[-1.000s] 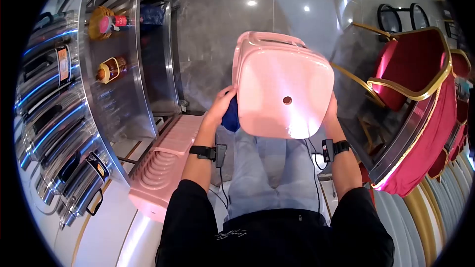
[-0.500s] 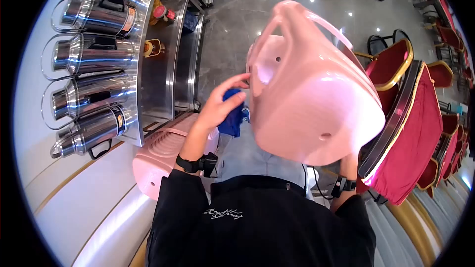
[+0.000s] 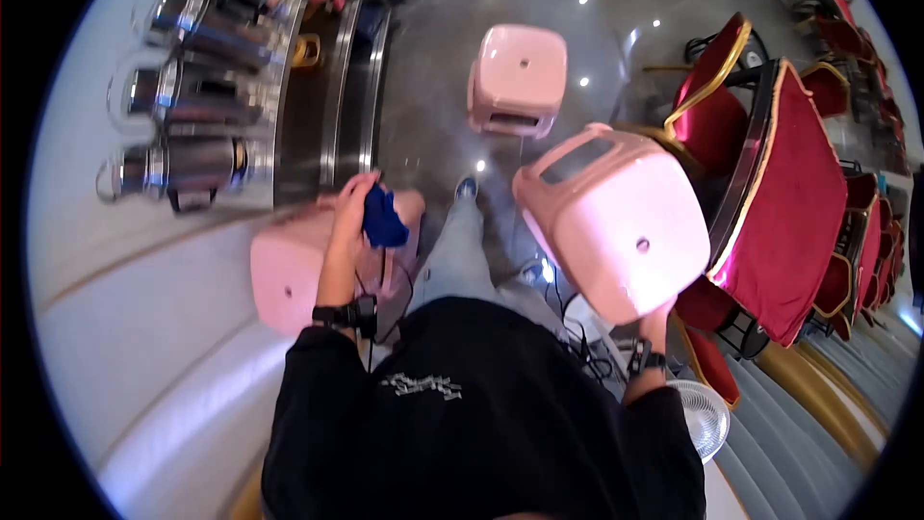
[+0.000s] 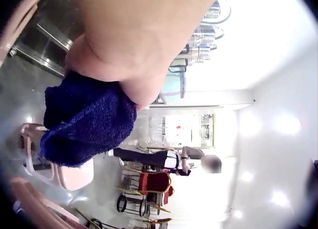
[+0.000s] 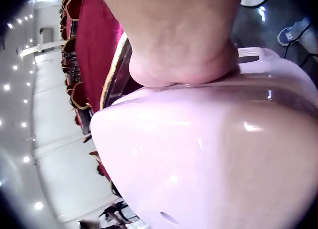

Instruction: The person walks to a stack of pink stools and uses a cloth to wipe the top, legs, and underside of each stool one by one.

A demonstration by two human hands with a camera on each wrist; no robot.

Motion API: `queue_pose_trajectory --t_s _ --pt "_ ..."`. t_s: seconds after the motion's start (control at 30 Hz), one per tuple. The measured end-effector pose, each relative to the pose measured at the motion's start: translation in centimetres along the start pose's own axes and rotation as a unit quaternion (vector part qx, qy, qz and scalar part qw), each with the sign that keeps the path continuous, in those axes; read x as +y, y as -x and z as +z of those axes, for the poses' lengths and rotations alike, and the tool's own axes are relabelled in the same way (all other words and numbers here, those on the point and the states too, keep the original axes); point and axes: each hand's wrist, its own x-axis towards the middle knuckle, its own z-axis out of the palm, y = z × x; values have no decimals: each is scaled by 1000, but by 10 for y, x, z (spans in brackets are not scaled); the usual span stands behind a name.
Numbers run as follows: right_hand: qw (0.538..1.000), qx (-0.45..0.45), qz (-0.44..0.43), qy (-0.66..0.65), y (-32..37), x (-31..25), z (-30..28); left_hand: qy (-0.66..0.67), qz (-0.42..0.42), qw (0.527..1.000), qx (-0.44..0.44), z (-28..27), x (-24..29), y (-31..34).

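A pink plastic stool [image 3: 640, 221] hangs tilted at the right of the head view, its seat turned toward the camera. My right hand [image 3: 657, 316] holds it at the lower edge, the fingers hidden behind it; the right wrist view shows the hand [image 5: 184, 65] against the stool [image 5: 169, 134]. My left hand [image 3: 350, 214] grips a dark blue cloth [image 3: 385, 219], which bunches below the hand [image 4: 124, 65] in the left wrist view. Another pink stool [image 3: 523, 67] stands upright on the floor ahead.
More pink stools [image 3: 289, 274] lie at the left, below a metal shelf rack [image 3: 332, 87] and several steel flasks [image 3: 207, 96]. Red chairs [image 3: 712, 101] and a red-covered table [image 3: 784, 212] are at the right. A person [image 4: 164, 159] stands farther off.
The held stool has come away from the one now standing on the floor and moved right with my right hand. My left hand has left the stool and moved left with the cloth.
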Motion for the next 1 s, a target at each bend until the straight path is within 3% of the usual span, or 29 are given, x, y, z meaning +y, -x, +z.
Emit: queue_pose_trajectory --t_s 0.03,0.07,0.1,0.13,0.17,0.2,0.23,0.3,0.33,0.4,0.47,0.53,0.6,0.8,0.93,1.0 --pt "1000 -4 20 22 -13 20 -19 -22 1 1000 18 -15 -23 15" --pt "998 49 18 44 1 31 9 -46 12 998 36 -34 -43 26" --pt "981 -58 -13 186 -5 45 5 -42 -43 995 74 -42 -54 45" --pt "933 -159 -48 320 -7 58 -4 -62 -22 993 95 -69 -82 47" --pt "981 -91 33 167 -15 78 -3 -88 -17 990 110 -79 -88 59" --pt "994 -16 107 11 -30 94 2 -110 -13 987 120 -82 -95 69" --pt "995 -42 86 14 -51 120 -7 -129 -9 984 122 -87 -98 72" --pt "990 -3 138 -7 -91 167 -12 -163 -5 978 131 -102 -107 86" --pt "987 18 160 -19 -105 184 -12 -118 -40 984 130 -80 -92 102" --pt "994 1 94 -54 -128 219 23 -122 -76 983 118 -90 -98 92" --pt "993 -4 88 -84 -156 248 48 -177 -65 973 129 -115 -123 73" --pt "996 25 80 -37 -200 307 31 -134 -96 978 128 -112 -124 81" --pt "994 29 96 -54 -212 335 57 -148 -122 971 144 -141 -138 76" --pt "978 79 162 -102 -203 355 126 -195 -158 957 143 -167 -152 64" --pt "977 87 147 -131 -214 383 147 -217 -185 954 94 -170 -162 54" --pt "987 83 106 -83 -215 384 173 -232 -199 949 79 -164 -161 48"
